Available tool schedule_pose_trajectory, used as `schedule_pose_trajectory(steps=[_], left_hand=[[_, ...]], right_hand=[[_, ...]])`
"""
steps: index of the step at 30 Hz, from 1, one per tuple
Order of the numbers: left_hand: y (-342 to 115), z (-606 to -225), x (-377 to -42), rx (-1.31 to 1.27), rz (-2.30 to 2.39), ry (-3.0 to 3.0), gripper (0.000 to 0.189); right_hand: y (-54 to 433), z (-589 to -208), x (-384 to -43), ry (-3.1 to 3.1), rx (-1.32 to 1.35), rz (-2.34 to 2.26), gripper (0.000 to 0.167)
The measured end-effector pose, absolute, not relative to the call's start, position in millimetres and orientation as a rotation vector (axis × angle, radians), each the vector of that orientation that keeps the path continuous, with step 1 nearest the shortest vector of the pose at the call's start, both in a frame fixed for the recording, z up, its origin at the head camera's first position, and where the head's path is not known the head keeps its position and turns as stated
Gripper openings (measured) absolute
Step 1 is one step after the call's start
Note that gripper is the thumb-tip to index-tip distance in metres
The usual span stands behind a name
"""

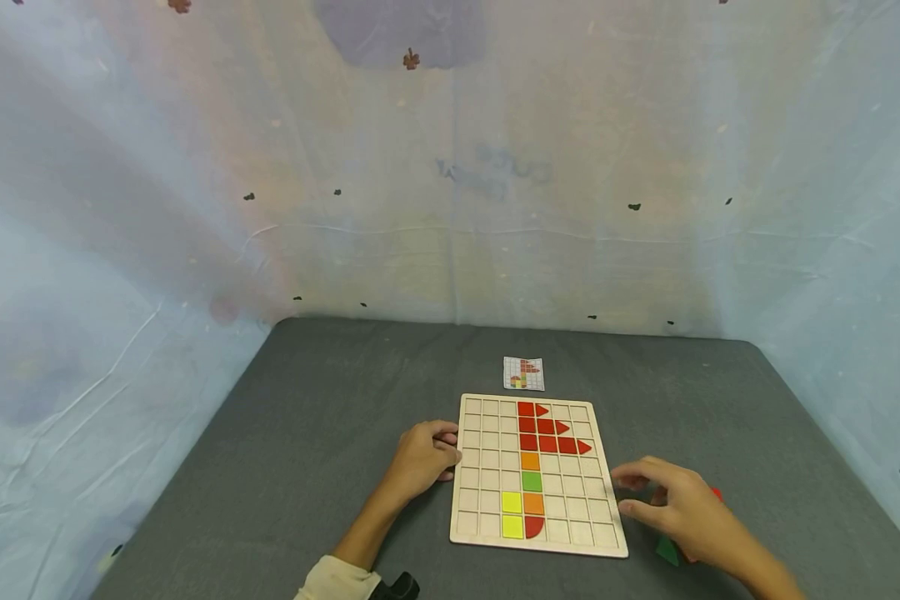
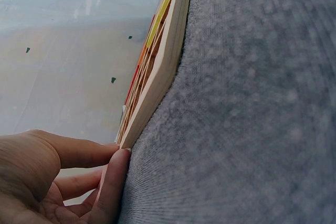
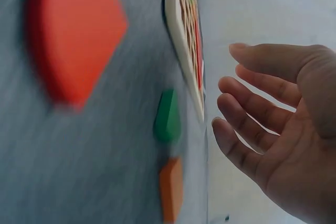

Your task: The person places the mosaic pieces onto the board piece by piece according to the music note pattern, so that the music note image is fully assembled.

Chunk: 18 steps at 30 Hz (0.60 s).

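Note:
A wooden grid board [image 1: 486,479] lies on the grey table, several coloured pieces set in its cells. Red squares [image 1: 527,425] and red triangles form three rows at its far side. Below them run orange, green [image 1: 532,481] and yellow squares [image 1: 512,502], plus a red quarter circle [image 1: 534,526]. My left hand [image 1: 420,457] pinches the board's left edge, with thumb and finger meeting at the rim in the left wrist view. Beside the board's right edge hovers my right hand [image 1: 671,504], fingers loosely bent and holding nothing.
Under and beside the right hand lie loose pieces: a green one [image 1: 667,550], an orange one [image 3: 171,190] and a red one [image 3: 79,30]. Behind the board sits a small pattern card [image 1: 523,374]. A pale sheet [image 1: 450,167] hangs around the table.

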<state>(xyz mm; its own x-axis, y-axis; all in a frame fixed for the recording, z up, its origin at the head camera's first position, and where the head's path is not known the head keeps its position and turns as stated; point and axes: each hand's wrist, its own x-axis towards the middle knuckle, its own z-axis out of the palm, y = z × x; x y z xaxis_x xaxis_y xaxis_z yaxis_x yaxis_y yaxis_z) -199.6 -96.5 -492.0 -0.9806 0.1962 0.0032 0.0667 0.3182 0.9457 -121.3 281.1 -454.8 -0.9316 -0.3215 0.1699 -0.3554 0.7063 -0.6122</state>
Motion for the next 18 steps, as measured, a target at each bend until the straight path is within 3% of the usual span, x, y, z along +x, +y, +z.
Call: schedule_pose_trajectory(steps=[18], left_hand=[[-96.3,-492.1,-199.6,0.249,1.741,2.473,0.041]], right_hand=[[339.3,-472.6,-102.5,-3.005,0.422,1.056,0.039]])
